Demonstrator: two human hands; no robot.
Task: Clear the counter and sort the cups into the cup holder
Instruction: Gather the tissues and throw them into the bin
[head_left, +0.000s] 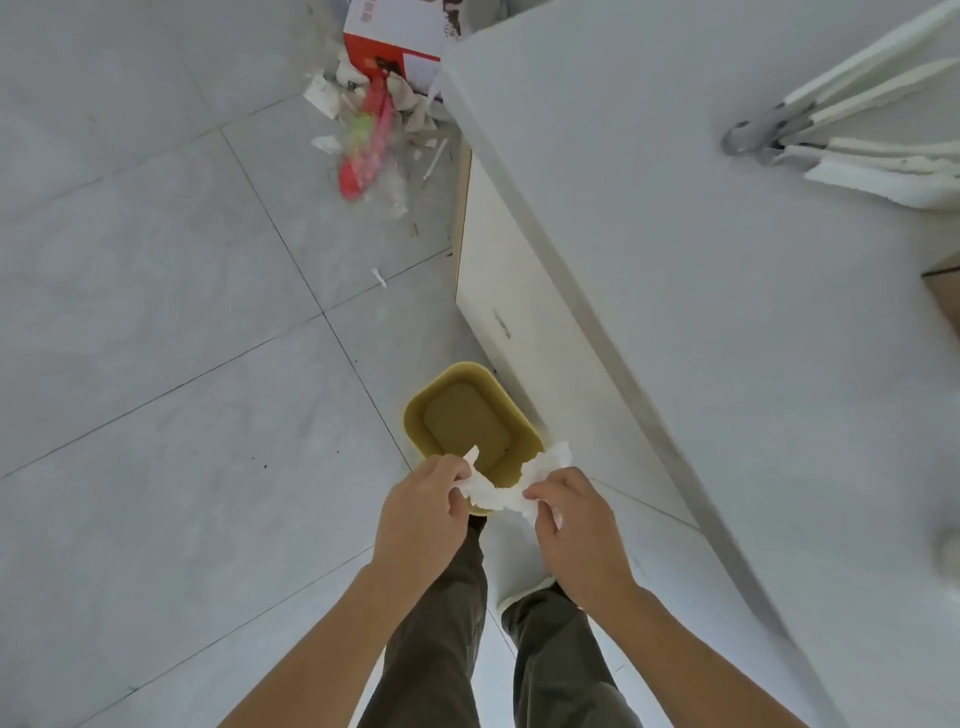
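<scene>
A crumpled white paper tissue (501, 493) is stretched between both hands, just above the near rim of a mustard-yellow bin (467, 421) that stands on the floor beside the counter. My left hand (423, 512) pinches the tissue's left end and my right hand (571, 519) grips its right end. The bin's inside looks empty. A white rack with several padded prongs on a grey base (831, 130) lies on the white counter (727, 260) at the far right. No cups are in view.
A pile of rubbish with a pink plastic item (363, 140) and a red-and-white box (395, 41) lies on the tiled floor at the counter's far corner. White cabinet fronts (524, 322) run below the counter edge. My legs stand just behind the bin.
</scene>
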